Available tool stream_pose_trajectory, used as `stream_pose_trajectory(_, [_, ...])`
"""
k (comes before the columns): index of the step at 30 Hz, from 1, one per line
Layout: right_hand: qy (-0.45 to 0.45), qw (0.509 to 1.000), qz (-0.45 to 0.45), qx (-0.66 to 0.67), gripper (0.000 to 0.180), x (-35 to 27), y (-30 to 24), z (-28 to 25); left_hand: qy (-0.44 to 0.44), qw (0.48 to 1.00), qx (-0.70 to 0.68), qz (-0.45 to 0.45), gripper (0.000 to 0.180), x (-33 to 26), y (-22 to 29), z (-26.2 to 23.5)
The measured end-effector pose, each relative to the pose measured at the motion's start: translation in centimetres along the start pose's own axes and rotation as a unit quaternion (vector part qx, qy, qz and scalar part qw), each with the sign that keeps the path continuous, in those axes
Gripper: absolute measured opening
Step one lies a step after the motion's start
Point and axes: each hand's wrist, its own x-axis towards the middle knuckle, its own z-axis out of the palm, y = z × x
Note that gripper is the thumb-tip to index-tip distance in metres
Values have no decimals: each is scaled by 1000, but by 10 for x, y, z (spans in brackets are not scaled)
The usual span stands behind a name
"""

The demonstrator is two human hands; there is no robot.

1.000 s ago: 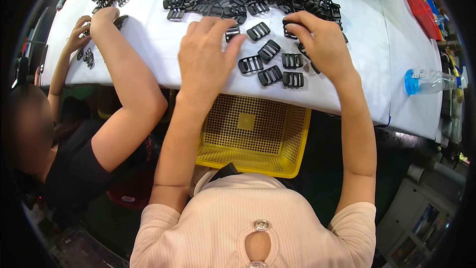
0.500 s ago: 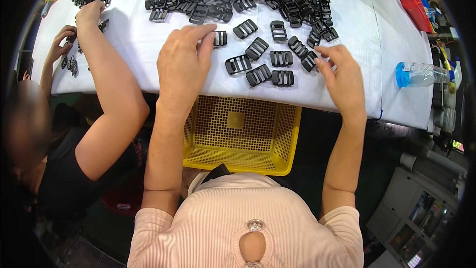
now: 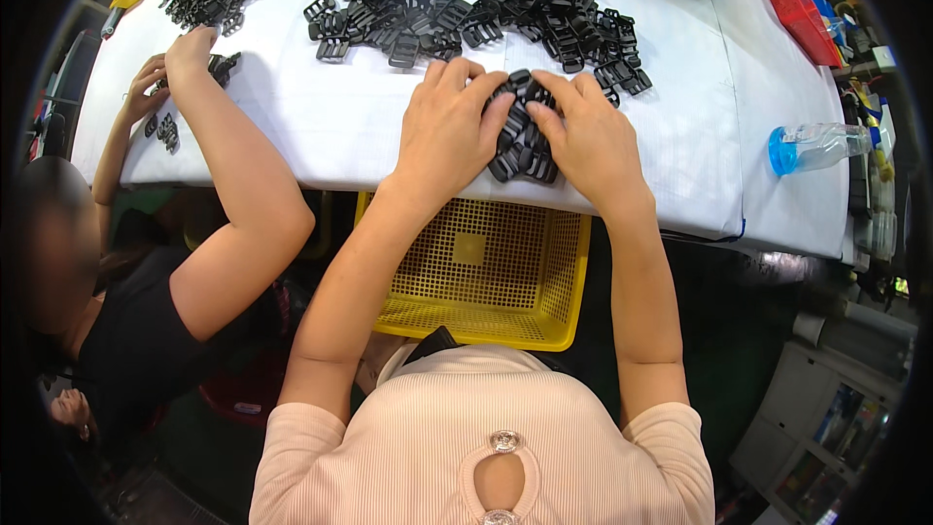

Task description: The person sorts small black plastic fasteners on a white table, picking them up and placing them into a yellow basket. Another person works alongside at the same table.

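Note:
A cluster of black plastic strap buckles (image 3: 521, 157) is squeezed together near the table's front edge. From its left side my left hand (image 3: 445, 131) closes on it, thumb and fingers bent around the outer pieces. Opposite, my right hand (image 3: 595, 141) grips the same cluster, its thumb close to the left thumb. The fingers partly hide the buckles, so how they lie inside is hard to make out. Just beyond the hands lie loose piles of like buckles, one at the middle (image 3: 408, 19) and one to the right (image 3: 554, 15).
Below the table edge stands a yellow perforated basket (image 3: 580, 277). On the white-covered table (image 3: 671, 126), a clear bottle with a blue cap (image 3: 816, 148) lies at right, and a red bin (image 3: 805, 27) sits farther back. At left, a co-worker's arms (image 3: 238, 146) reach over more buckles.
Both hands have moved inward toward each other. The buckles that lay spread out singly are now swept together between them. The co-worker's arm has shifted slightly right in the picture.

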Motion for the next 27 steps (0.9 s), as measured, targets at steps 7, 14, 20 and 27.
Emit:
stream_pose_trajectory(7, [-205, 964, -43, 164, 30, -57, 3, -33, -153, 973, -138, -107, 15, -43, 22, -47])
stream_pose_trajectory(14, [121, 988, 22, 97, 36, 29, 65, -33, -112, 980, -152, -66, 13, -18, 28, -37])
stream_pose_trajectory(20, [-4, 993, -85, 86, 37, 54, 44, -9, -15, 996, -72, -47, 24, -13, 6, -22])
stream_pose_trajectory(27, [-64, 990, -106, 66, 27, 13, 36, -21, 10, 996, -54, -67, 29, -14, -11, -33])
